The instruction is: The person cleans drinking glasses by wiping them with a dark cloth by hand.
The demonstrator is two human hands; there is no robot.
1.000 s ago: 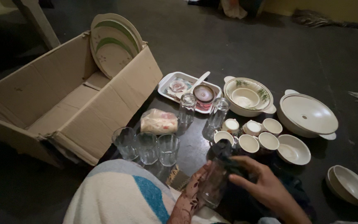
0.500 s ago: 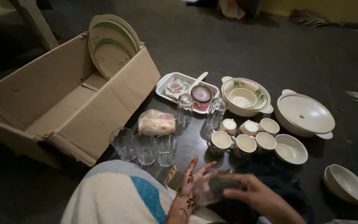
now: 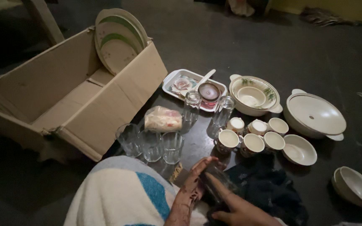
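The drinking glass (image 3: 215, 182) is down low now, right at the bottom of the view in front of the person's lap. A second ago it stood upright with a dark cloth stuffed in its mouth; half a second ago it lay tipped on its side; here it is tilted and drawn in closer, so the wiping looks to be carrying on around the outside. The left hand (image 3: 193, 188), patterned with henna, has its grip closed around the glass from the left. The right hand (image 3: 235, 209) comes in from below with fingers laid along the glass; its grip presses against the glass, and whether it pinches cloth as well is too dark to tell. The dark cloth (image 3: 269, 190) lies bunched on the floor just to the right, soft and crumpled.

Clear and smooth, that glass, like the three short tumblers (image 3: 151, 144) standing together just ahead, and the two taller glasses (image 3: 206, 109) beyond. Glossy cream cups (image 3: 252, 136) cluster to the right, beside a plain white bowl (image 3: 299, 149). Farther out sit a rectangular tray (image 3: 177, 83), a leaf-patterned handled serving bowl (image 3: 253, 96) and a lidded white dish (image 3: 315, 115). On the left, a rough cardboard box (image 3: 72, 100) holds round plates (image 3: 118, 42) propped on edge.
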